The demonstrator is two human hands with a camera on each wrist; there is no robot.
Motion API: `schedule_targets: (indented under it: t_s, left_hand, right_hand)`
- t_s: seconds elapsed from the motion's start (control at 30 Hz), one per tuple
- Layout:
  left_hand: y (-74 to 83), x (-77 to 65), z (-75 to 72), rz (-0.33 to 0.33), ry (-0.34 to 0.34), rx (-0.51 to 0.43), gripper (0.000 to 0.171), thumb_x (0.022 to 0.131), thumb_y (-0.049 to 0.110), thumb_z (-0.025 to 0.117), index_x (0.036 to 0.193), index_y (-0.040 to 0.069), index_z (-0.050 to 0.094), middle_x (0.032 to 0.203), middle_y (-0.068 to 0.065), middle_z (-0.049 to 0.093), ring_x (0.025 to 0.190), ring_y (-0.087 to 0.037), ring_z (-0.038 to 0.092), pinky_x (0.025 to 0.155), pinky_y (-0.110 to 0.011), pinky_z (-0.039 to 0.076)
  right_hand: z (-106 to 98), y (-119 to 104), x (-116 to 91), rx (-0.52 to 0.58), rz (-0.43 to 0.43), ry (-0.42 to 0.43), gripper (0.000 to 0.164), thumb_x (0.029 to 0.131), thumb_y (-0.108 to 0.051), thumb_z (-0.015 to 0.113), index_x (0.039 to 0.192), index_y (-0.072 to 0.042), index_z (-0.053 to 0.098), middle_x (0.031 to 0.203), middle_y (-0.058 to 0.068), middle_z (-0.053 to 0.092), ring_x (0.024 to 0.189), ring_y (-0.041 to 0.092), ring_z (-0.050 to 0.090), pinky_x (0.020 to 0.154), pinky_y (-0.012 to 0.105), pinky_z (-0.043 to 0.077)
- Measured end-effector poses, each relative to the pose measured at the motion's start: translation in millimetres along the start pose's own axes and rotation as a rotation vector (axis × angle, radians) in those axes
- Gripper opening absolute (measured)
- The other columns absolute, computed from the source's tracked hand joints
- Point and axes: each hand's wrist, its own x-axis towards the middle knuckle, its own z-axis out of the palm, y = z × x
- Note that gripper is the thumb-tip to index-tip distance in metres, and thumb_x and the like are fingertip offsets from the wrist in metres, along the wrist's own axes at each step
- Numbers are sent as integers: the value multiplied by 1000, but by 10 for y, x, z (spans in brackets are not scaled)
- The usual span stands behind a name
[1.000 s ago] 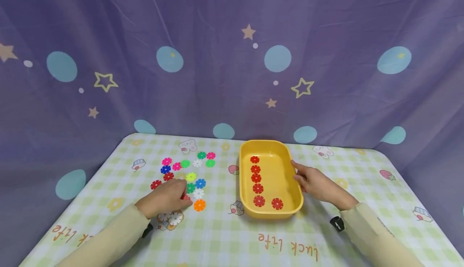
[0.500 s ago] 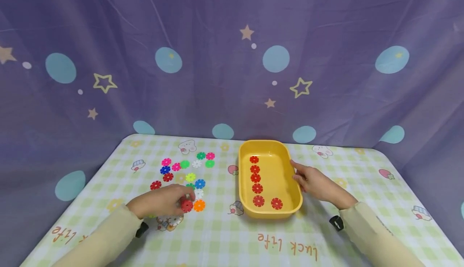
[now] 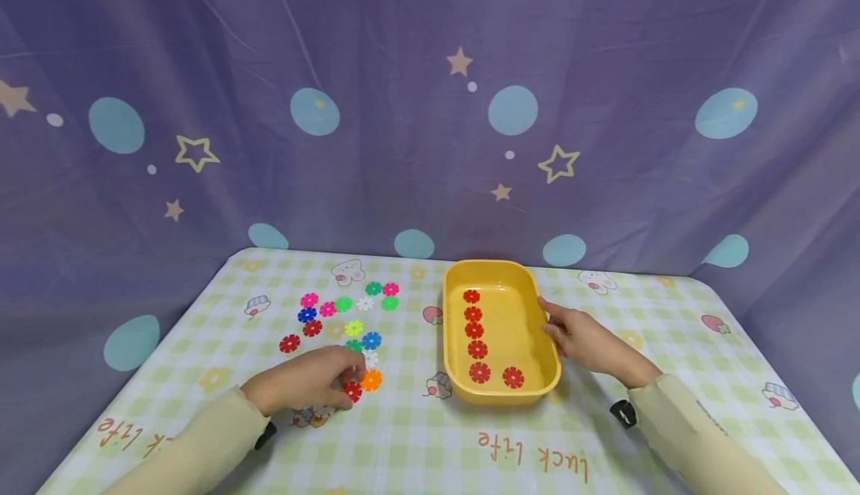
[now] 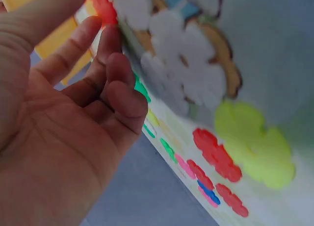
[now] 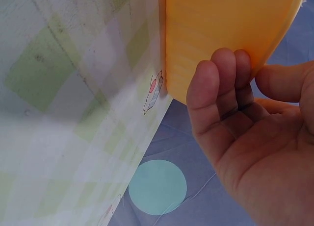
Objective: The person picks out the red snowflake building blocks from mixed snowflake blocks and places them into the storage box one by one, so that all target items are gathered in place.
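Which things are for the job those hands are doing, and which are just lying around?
Probably for the job:
yellow rectangular plastic tray, held by the right hand
six red flower-shaped plastic discs inside it
red disc touched by the left hand
two loose red discs

Probably just lying around, all flower-shaped plastic:
pink discs
blue discs
green discs
white discs
yellow-green discs
orange disc

Right grip (image 5: pixel 252 133) holding a yellow-orange tub (image 5: pixel 211 25) at its rim (image 5: pixel 288 32), green-checked tablecloth (image 5: pixel 73 113), bluish curtain (image 5: pixel 174 140)

A red disc (image 3: pixel 352 391) is left of the yellow tray (image 3: pixel 519 334) holding six.
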Motion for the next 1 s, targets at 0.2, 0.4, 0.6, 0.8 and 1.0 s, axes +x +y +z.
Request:
schedule_targets:
  t_s: [0.2,0.4,0.6,0.8,1.0]
  left_hand:
    - [7,38,50,-51,15,54,29,78,24,78,83,19,50,74,5,47,66,-9,45,58,-25,40]
    - [38,20,24,-63,-31,65,28,80,21,75,93,24,50,75,7,50,65,-8,46,58,-25,41]
    - [54,-31,-43,-19,-83,19,32,78,9,76,101,24,59,88,10,54,77,-11,50,67,-26,44]
    - [69,-33,-58,37,-35,58,24,79,15,78,98,21,65,90,14,53,81,-10,50,71,-25,46]
    - [197,73,-91,200,153,227,29,76,24,80,102,17,69,97,14,53,92,-7,47,81,-25,46]
  right_hand:
    - [11,22,-3,-13,-5,7,50,97,-2,48,143,9,28,67,2,48,53,15,46,50,26,41]
    - [13,41,0,-16,-12,9,51,97,-3,48,143,9,29,67,2,48,53,15,46,50,26,41]
    - [7,38,3,-26,-21,9,51,98,-3,48,143,9,29,66,1,48,53,14,46,50,26,41]
    - [0,25,-1,-23,-15,9,51,98,-3,48,143,9,28,67,2,48,53,14,46,51,26,42]
    - [4,24,7,-15,-7,4,51,98,-3,47,143,9,27,67,2,49,54,14,46,50,26,42]
